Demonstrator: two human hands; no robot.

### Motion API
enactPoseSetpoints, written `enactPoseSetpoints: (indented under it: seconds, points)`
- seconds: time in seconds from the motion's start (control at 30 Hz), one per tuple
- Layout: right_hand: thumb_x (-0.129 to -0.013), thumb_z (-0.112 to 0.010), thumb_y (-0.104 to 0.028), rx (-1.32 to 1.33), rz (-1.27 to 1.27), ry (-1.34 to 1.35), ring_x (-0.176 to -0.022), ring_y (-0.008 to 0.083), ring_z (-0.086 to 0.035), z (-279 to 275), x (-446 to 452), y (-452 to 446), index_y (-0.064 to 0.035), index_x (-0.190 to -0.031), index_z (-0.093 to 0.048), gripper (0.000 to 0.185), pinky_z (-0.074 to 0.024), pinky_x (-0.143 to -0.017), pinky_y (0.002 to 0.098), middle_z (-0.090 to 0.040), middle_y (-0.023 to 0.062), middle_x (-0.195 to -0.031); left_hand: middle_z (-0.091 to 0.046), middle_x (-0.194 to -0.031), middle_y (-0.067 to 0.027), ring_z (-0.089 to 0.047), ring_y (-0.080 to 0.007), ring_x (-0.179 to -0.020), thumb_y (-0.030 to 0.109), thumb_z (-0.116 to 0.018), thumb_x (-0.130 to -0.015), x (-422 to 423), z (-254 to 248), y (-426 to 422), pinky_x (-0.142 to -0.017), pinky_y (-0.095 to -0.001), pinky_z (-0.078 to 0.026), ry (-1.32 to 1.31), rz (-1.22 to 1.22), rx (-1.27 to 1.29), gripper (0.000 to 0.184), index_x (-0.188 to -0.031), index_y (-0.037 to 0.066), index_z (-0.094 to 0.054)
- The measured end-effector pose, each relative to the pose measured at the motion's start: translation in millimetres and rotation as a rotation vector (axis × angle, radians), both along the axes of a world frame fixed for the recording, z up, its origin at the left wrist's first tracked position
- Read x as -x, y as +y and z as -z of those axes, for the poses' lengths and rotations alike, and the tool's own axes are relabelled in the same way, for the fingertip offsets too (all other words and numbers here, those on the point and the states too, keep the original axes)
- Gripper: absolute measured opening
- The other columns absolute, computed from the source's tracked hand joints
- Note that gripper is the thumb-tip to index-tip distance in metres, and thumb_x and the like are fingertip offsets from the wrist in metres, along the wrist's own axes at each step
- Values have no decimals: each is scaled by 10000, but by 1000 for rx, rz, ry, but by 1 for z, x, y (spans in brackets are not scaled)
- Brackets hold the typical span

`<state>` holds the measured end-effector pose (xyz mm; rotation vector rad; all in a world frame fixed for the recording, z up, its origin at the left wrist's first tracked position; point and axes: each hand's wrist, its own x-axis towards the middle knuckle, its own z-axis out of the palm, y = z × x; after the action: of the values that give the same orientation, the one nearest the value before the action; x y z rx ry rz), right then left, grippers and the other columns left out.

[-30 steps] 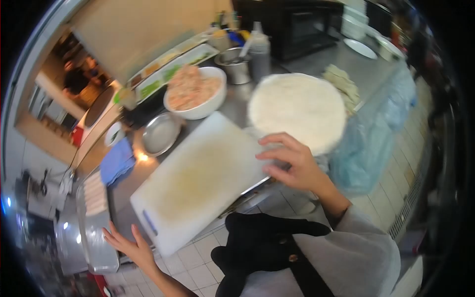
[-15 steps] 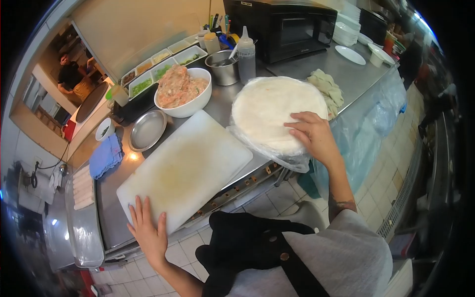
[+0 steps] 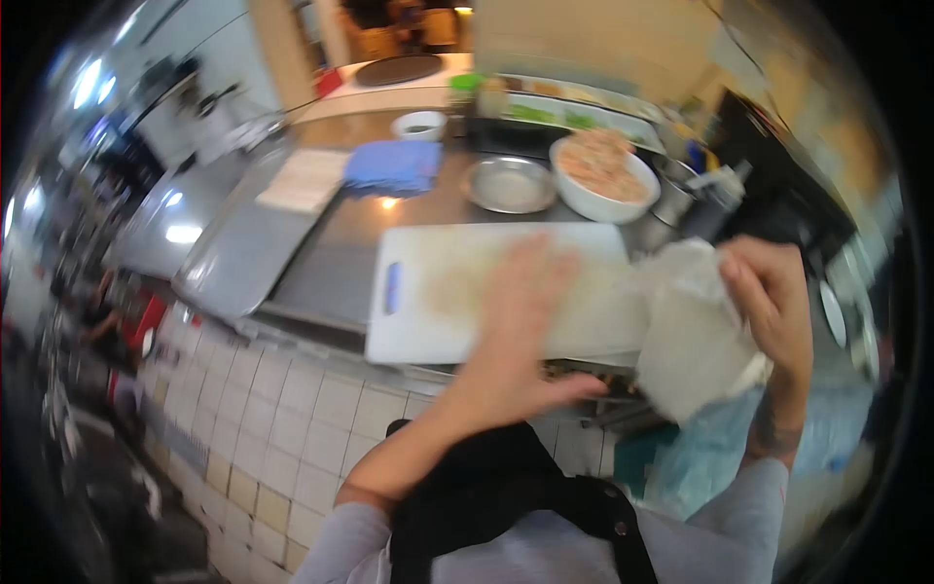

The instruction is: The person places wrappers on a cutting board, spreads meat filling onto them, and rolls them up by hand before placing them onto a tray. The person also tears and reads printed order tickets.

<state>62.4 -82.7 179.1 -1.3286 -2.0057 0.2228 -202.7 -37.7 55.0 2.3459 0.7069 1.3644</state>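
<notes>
The white cutting board (image 3: 438,336) lies on the steel counter in front of me. My left hand (image 3: 525,331) is over its middle, fingers stretched out and blurred, with nothing in them; whether it touches the board I cannot tell. To the right, my right hand (image 3: 775,307) has its fingers closed at the edge of a pale, thin wrapper sheet (image 3: 691,336). The sheet is at the board's right end and smeared by motion. How much of the stack and its plastic bag lies beneath it is hidden.
Behind the board stand a metal dish (image 3: 510,185) and a white bowl of minced filling (image 3: 605,180). Farther left lie a blue cloth (image 3: 392,167) and pale rolls (image 3: 304,181) on a tray. Topping containers (image 3: 584,109) line the back. A black oven (image 3: 778,185) stands at right.
My view has turned left. My left hand has moved from the board's left corner to over its middle. My right hand, flat on the wrapper stack before, now grips a sheet's edge.
</notes>
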Motion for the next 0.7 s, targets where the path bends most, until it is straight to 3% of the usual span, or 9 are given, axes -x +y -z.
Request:
enactPoseSetpoints:
  seconds: [0.07,0.13,0.17,0.23,0.37,0.43,0.53,0.6,0.7]
  points:
    - [-951,-602,-175,87,-147,50,-534,45,-451,0,17,9,36,-856,-643,235,-339,-497,233,-494,-10,-580,-261,-1525,-263,-219,-446,-1428,289,-847,-672,-12,-14,-11,-1152,-538,-203,-81,26,-32,1091,-1538,76,-217]
    - [-947,-609,-197,178,-248,88,-550,40,-458,2,22,13,36,-855,-650,254,-345,-506,226,-522,-13,-600,-454,-1399,-222,-464,-345,-1291,178,-814,-715,-13,-25,-16,-1065,-459,-376,-261,112,15,892,-1467,47,-353]
    - [-930,-642,-243,305,-289,257,-587,37,-487,8,18,18,34,-872,-658,283,-369,-531,218,-561,-16,-651,-454,-1399,-222,-464,-345,-1291,178,-814,-715,-8,-26,-12,-1065,-459,-376,-273,87,9,892,-1467,47,-353]
    - [-913,-674,-289,440,-330,413,-624,35,-516,17,12,30,32,-890,-666,322,-393,-556,211,-601,-19,-702,-632,-1194,-126,-627,-176,-1032,64,-746,-790,6,-27,3,-900,-309,-490,-352,387,749,538,-1285,4,-541]
    - [-746,-849,-338,640,-606,226,-843,65,-604,23,11,52,11,-1024,-667,482,-481,-762,225,-661,0,-922,-681,-888,-17,-617,-60,-747,-29,-649,-830,42,-36,11,-686,-224,-500,-373,528,849,216,-1045,-14,-649]
    - [-719,-873,-232,878,-503,170,-881,78,-610,29,16,56,6,-1134,-635,534,-483,-823,231,-663,1,-965,-673,-805,-14,-603,-64,-676,4,-640,-848,56,-49,18,-608,-226,-488,-170,449,850,116,-956,-11,-679]
    - [-779,-802,-130,754,-314,237,-772,19,-563,77,-2,105,-39,-1177,-622,445,-462,-633,193,-616,-48,-861,-674,-789,-15,-587,-60,-650,113,-677,-871,65,-55,64,-558,-227,-476,34,84,801,124,-950,19,-698]
    - [-801,-759,-87,829,-174,498,-733,24,-581,100,7,133,-30,-1202,-603,434,-473,-638,181,-640,-47,-894,-672,-780,-16,-582,-70,-636,182,-696,-881,69,-24,123,-548,-230,-471,136,-128,723,176,-980,37,-703]
    - [-837,-710,-80,819,-20,271,-639,25,-539,121,6,158,-21,-1174,-618,355,-417,-532,190,-631,-39,-845,-650,-750,-14,-583,-94,-639,194,-735,-849,80,13,166,-569,-248,-465,146,-223,912,248,-1044,46,-697]
